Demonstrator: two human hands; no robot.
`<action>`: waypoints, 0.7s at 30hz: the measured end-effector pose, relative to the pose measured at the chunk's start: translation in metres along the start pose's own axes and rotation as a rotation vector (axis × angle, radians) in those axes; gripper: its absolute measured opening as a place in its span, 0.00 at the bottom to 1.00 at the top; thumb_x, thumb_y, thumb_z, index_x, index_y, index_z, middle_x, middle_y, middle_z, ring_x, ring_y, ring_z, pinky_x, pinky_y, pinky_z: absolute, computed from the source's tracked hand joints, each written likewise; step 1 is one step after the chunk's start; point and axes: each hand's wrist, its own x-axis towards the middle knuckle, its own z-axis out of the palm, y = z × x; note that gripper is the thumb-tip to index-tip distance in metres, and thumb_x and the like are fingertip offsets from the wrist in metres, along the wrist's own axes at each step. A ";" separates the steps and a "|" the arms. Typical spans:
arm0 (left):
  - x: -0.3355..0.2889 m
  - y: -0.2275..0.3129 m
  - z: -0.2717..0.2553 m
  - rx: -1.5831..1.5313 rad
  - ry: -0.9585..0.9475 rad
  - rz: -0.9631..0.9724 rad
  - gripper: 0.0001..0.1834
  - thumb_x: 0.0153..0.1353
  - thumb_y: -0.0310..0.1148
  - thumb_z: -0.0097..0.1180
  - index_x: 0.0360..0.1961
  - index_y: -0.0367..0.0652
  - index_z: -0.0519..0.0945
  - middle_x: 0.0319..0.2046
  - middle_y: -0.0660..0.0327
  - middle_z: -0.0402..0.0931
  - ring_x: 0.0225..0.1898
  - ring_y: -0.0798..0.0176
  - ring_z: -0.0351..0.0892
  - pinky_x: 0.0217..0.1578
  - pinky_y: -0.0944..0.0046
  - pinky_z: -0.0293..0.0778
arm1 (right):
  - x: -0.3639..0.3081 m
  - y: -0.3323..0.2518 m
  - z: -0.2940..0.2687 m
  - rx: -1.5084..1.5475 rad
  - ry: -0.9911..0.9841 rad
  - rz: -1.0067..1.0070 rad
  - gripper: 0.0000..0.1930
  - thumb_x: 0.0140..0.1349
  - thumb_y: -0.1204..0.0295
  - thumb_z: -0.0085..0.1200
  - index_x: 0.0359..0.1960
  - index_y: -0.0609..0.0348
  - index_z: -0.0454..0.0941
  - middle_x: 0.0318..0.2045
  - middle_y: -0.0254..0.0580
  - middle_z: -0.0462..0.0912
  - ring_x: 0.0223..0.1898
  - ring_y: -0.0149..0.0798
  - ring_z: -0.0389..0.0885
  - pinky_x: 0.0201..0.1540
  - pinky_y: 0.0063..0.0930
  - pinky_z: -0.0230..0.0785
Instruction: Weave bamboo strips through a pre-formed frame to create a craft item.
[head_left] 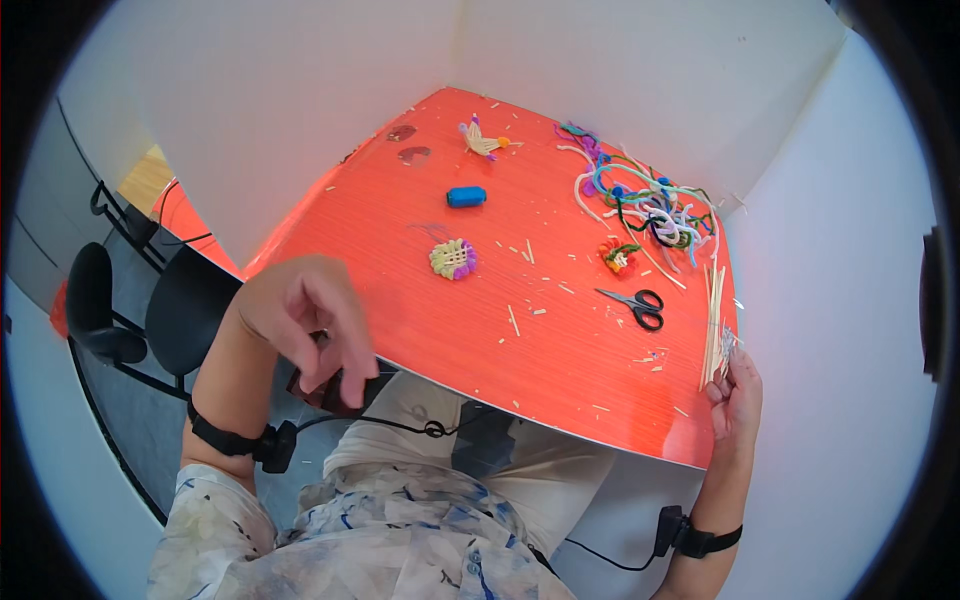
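My left hand (318,330) hovers at the table's front left edge, its fingers bent but apart, holding nothing. At the right edge, my right hand (735,400) has its fingers curled against a small silvery bunch (728,345); what they grip is too small to make out. Beside it lies a bundle of thin pale wooden sticks (713,320). Black-handled scissors (640,306) rest to the left of the sticks, blades pointing left. A round cream and purple piece of sticks and fuzzy stems (454,260) lies nearer my left hand.
The red table (420,310) carries scattered stick scraps. A blue thread spool (466,197) and a bird-like stick figure (482,140) lie farther back. Tangled coloured fuzzy stems (650,205) and a red-orange flower shape (618,257) sit at right. White panels (650,80) enclose the table's back.
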 end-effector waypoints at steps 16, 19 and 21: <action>0.060 -0.058 -0.022 1.235 0.796 -0.272 0.24 0.50 0.38 0.66 0.49 0.42 0.78 0.47 0.59 0.74 0.44 0.63 0.73 0.46 0.61 0.72 | -0.006 -0.006 0.010 0.119 -0.079 -0.067 0.08 0.68 0.68 0.47 0.38 0.61 0.73 0.20 0.25 0.67 0.17 0.19 0.54 0.18 0.15 0.50; 0.075 -0.081 -0.032 1.467 0.663 -0.119 0.31 0.48 0.40 0.68 0.55 0.44 0.74 0.53 0.57 0.69 0.52 0.55 0.69 0.54 0.56 0.67 | -0.006 -0.007 0.008 0.143 -0.146 -0.080 0.08 0.69 0.68 0.46 0.38 0.60 0.72 0.20 0.25 0.67 0.17 0.19 0.54 0.18 0.15 0.50; 0.080 -0.090 -0.044 1.394 0.645 -0.343 0.29 0.48 0.38 0.67 0.53 0.44 0.74 0.52 0.55 0.69 0.54 0.51 0.67 0.54 0.55 0.66 | -0.010 -0.012 0.014 0.146 -0.134 -0.084 0.08 0.69 0.68 0.47 0.37 0.59 0.72 0.20 0.25 0.67 0.17 0.19 0.55 0.18 0.15 0.50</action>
